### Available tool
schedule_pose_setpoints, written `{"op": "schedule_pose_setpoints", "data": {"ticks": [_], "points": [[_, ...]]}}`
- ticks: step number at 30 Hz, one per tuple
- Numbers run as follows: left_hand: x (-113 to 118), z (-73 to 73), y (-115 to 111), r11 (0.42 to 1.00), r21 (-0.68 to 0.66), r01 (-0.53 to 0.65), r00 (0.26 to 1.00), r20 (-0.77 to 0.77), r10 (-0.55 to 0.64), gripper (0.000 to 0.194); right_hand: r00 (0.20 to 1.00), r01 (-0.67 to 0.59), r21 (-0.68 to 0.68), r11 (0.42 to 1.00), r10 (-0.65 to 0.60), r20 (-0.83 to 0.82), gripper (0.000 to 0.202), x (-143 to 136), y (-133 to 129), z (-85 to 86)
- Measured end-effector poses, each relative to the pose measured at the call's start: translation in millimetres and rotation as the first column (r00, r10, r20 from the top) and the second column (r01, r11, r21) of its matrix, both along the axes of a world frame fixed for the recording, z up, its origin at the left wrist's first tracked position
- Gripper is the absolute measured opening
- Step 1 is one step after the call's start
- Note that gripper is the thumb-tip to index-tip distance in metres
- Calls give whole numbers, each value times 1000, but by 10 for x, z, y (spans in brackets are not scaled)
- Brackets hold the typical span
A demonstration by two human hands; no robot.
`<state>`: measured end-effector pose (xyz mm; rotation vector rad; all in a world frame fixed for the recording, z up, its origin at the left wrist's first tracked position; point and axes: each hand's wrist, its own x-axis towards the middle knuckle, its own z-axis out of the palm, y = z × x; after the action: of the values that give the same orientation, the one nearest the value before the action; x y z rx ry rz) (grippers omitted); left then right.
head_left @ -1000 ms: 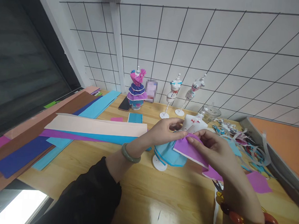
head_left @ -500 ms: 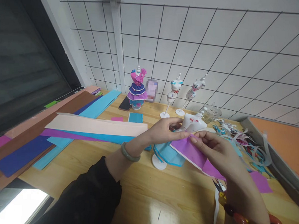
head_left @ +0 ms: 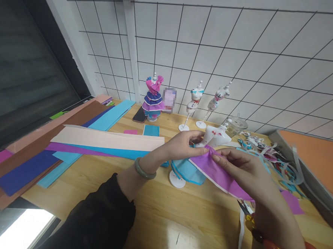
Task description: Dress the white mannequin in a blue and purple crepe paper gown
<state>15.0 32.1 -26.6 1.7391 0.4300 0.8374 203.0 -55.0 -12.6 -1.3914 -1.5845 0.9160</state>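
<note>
A small white mannequin point(head_left: 216, 136) with red marks on its chest leans to the right between my hands, its round base point(head_left: 177, 180) on the table. A light blue skirt point(head_left: 190, 171) hangs around its lower part. My left hand point(head_left: 186, 144) wraps the waist, its thumb pressing the upper edge of a purple paper strip point(head_left: 215, 170) with a white border. Close by, my right hand point(head_left: 234, 164) pinches the same strip between thumb and fingers, where small folds gather. The strip's far end trails beneath my right hand.
Scissors point(head_left: 244, 209) lie under my right wrist. Paper sheets point(head_left: 111, 139) in several colours cover the left side. Behind stand a dressed mannequin point(head_left: 153, 99), two bare ones point(head_left: 194, 100), a phone point(head_left: 139, 115) and a plastic cup point(head_left: 236, 125). Scraps point(head_left: 282, 165) lie right, beside an orange-bottomed tray point(head_left: 319, 160).
My right hand has shifted slightly right and down. The purple strip's upper edge is now more gathered between my fingers. My left hand stays at the waist.
</note>
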Motion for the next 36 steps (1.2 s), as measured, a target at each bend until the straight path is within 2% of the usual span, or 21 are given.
{"op": "schedule_pose_setpoints", "data": {"ticks": [9,13,17,20,24,33,36], "points": [[15,12,-21,1000,4,5,1000,-7,-5,32,995,15,79,997,-23,98,24,-38,-39,29],[17,-7,-15,1000,22,22,1000,-5,-22,33,998,-8,103,995,1,63,21,-49,-25,34],[15,-20,-10,999,35,0,999,-33,2,42,997,63,75,995,-65,29,24,-58,-11,53],[8,-7,-14,999,48,2,999,-50,0,39,992,119,42,992,-120,25,29,-66,-4,68],[-6,23,-24,998,68,12,997,-79,-7,33,990,133,59,989,-136,45,36,-82,1,92],[-3,22,-33,999,48,7,997,-79,-4,45,987,145,40,989,-148,66,41,-125,1,132],[-3,21,-33,998,56,15,997,-70,-11,42,984,165,35,986,-167,64,44,-133,7,133]]}}
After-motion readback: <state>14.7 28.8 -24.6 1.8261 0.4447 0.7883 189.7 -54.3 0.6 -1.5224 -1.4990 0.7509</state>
